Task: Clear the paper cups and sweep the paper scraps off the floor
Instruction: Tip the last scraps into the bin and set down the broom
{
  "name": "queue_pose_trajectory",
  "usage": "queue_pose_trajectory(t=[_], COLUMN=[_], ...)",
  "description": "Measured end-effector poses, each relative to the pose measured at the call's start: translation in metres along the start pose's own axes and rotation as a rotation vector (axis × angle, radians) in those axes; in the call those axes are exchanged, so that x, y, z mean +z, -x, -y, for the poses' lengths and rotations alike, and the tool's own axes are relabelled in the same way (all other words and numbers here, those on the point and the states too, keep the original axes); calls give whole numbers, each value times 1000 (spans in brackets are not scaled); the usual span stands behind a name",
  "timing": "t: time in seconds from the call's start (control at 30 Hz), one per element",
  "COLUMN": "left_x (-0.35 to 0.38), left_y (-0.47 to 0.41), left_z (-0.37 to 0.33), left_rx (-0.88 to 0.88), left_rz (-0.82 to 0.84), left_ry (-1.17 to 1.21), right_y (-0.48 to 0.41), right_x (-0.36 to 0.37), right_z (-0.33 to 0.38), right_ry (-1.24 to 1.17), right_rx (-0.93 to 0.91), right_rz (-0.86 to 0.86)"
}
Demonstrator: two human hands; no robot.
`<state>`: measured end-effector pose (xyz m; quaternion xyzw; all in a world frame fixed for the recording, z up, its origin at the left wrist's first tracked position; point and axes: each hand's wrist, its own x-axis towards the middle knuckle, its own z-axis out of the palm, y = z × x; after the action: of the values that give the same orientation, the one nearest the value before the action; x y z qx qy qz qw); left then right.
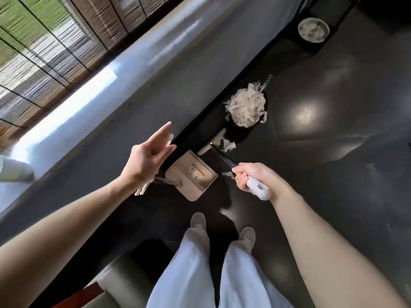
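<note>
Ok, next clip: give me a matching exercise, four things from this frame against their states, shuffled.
Things:
1 left hand
2 right hand
3 dustpan
4 nearer bin

States:
A heaped with paper shreds
B grips the white broom handle
C open, fingers straight
D lying on the floor

Pairs: 1-C, 2-B, 3-D, 4-A.

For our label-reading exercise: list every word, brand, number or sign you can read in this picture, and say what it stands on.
No text can be read.
Sticker on the dustpan: an orange stripe and small print, too blurred to read.
Broom handle and paper scraps: no writing shows.
</note>
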<state>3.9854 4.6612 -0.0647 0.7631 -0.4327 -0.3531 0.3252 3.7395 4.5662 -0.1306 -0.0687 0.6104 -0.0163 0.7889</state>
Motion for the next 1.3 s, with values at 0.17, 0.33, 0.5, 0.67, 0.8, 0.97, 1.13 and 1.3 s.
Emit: queue_pose_trajectory(t=[0.17, 0.33, 0.5, 0.67, 0.8, 0.97, 1.13, 1.3], left_x=[-10, -15, -12, -4, 0, 0, -3, -6], left_y=[0, -5, -28, -61, -86, -107, -119, -118], left_z=[-5, -11, -24, -33, -41, -49, -47, -41], left_rx=[-21, -20, 13, 17, 16, 20, 13, -1], left_rz=[-24, -32, -13, 16, 26, 31, 36, 57], left_ry=[21, 44, 23, 13, 0, 30, 11, -20], right_y=[18, 8, -2, -4, -12, -34, -40, -30], right_x=[9, 38, 46, 39, 36, 31, 34, 45], right_z=[9, 32, 81, 132, 163, 195, 206, 199], right_ry=[67, 85, 102, 191, 172, 87, 9, -16], right_rx=[-111, -211, -226, -209, -189, -86, -43, -15], right_rz=[18, 31, 42, -10, -19, -28, 17, 33])
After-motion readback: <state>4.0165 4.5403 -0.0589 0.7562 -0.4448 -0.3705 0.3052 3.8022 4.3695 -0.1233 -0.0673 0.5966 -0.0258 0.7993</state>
